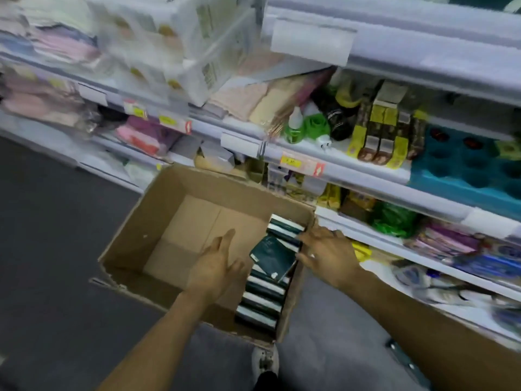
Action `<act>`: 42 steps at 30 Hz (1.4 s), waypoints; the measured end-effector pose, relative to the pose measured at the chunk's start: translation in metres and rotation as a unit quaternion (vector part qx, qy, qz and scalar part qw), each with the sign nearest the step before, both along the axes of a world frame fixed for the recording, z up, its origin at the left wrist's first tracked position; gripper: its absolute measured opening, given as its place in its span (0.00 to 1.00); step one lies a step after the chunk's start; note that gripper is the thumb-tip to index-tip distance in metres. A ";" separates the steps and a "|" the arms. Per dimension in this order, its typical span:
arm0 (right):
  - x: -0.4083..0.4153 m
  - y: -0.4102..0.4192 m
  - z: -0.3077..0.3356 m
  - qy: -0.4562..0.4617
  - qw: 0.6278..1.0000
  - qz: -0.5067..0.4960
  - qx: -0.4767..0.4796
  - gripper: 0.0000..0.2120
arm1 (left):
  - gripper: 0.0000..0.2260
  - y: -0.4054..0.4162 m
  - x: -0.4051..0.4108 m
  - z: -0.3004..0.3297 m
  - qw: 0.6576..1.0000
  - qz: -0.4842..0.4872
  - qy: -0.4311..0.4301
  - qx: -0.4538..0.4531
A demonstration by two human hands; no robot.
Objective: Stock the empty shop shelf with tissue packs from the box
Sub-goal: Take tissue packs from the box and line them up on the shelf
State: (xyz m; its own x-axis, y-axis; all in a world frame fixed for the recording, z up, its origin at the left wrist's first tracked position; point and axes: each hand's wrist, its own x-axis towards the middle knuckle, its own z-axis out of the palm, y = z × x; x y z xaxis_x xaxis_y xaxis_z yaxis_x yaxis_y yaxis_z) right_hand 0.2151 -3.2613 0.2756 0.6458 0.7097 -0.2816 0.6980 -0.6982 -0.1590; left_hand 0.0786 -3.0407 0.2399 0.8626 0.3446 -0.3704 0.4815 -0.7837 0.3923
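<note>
Both forearms reach down into the box (pixel 169 221) on the floor: left hand (pixel 217 266) spread and empty, right hand (pixel 327 249) touching the loose tissue pack (pixel 272 259) atop the row; whether it pinches, I cannot tell. A careless lift might spill neighbours. Shelf (pixel 366 176) price tags are unreadable.

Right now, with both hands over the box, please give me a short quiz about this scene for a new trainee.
1. True or false: the cardboard box is full to the top.
2. Along which side of the box, seen from the camera, do the dark green tissue packs stand? A) left B) right C) middle
3. Fill in: one loose pack lies tilted on the row, between the left hand and the ____ hand.

Key: 1 false, most of the floor is bare; 2 B; 3 right.
</note>
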 end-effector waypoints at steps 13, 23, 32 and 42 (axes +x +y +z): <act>0.011 0.085 -0.118 0.058 0.975 -0.006 -0.216 0.38 | 0.21 0.000 0.000 -0.125 0.980 0.089 0.030 -0.177; 0.013 0.089 -0.154 0.136 0.969 -0.092 -0.185 0.36 | 0.31 -0.009 -0.002 -0.179 0.954 0.079 0.131 -0.256; 0.027 0.076 -0.106 0.142 0.980 -0.134 -0.034 0.25 | 0.09 -0.010 0.005 -0.142 0.976 0.060 0.070 -0.199; 0.028 0.031 0.033 0.173 0.941 -0.233 0.177 0.30 | 0.13 0.001 0.033 -0.008 0.926 0.179 -0.182 -0.279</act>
State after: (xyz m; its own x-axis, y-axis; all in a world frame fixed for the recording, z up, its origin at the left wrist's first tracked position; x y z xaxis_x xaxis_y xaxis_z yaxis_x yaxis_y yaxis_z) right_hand 0.2431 -3.2300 0.3089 0.8228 0.4613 -0.3319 0.1933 -0.7764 -0.5999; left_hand 0.1114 -3.0393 0.2323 0.8321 0.4759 -0.2848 0.4287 -0.2261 0.8747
